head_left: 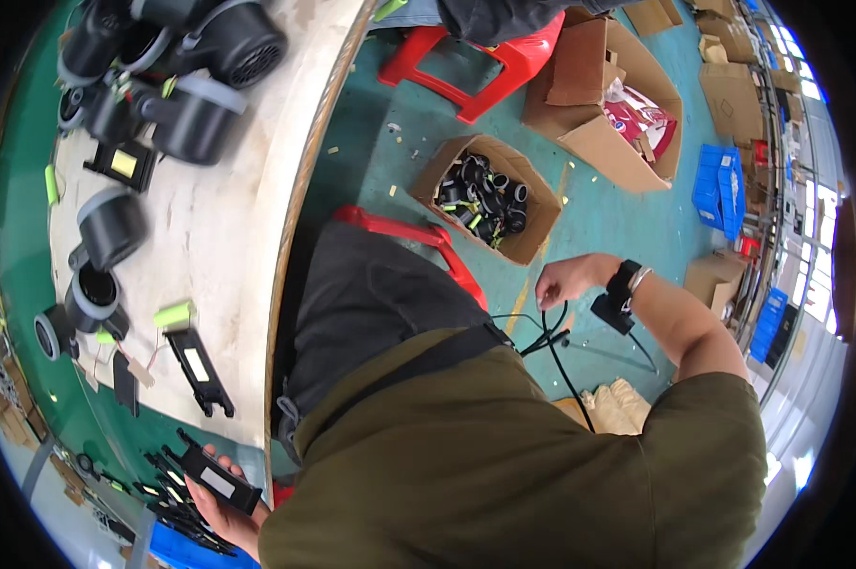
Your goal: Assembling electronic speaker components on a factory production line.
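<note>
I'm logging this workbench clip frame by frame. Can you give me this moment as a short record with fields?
left hand: grips a flat black part with a pale label
right hand: pinches a black cable beside the red stool
floor: open cardboard box of black parts
bench: round black housings, more flat black parts

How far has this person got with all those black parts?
Several round black housings and flat black brackets already lie on the workbench. In hand: the left hand holds one black bracket, while the right hand pulls at black cables. A cardboard box of black parts on the floor looks untouched.
</note>
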Available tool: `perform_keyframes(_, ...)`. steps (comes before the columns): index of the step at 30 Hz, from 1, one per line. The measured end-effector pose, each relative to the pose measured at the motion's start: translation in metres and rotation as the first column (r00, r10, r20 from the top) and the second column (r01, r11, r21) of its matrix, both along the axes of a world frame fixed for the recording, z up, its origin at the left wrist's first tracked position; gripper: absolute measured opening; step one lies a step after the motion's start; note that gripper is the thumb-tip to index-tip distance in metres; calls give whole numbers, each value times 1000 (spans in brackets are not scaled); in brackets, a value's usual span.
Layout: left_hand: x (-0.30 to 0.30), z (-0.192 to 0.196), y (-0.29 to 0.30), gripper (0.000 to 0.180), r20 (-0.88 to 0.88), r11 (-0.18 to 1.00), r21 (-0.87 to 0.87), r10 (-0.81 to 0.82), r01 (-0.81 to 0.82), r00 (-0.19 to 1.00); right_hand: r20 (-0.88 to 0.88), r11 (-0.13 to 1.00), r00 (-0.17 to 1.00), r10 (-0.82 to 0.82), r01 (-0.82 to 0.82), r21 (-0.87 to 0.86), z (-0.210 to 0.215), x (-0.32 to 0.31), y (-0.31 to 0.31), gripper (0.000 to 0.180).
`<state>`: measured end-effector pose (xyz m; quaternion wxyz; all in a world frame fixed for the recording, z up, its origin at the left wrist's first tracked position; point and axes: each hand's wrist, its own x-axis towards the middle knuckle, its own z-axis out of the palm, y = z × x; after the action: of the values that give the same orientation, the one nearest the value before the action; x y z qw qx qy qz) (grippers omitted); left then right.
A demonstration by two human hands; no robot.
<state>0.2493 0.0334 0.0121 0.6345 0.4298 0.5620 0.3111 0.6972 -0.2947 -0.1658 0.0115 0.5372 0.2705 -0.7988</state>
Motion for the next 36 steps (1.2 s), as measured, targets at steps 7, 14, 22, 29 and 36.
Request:
perform_keyframes(7,-29,7,26,55,17,991,-72,-115,116,993,10,880,901,-433,425,-212,42,13,27,18)
perform_keyframes(14,-41,8,42,57,25,965,-147,-214,216,976,261,956,930,-258,207,209,-40,-43,-70,52)
perform_keyframes(22,-31,8,51,53,122,934,-120,-322,336,939,95,612,646,-757,753,-241,-60,-115,-60,43)
perform_keyframes(29,21,18,49,52,-22,1000,-21,7,-7,1000,940,791,142,309,511,-337,16,-11,-311,37)
perform_keyframes(36,-35,-5,42,52,14,997,-73,-7,8,1000,766,863,-551,-330,153,482,128,171,-54,35)
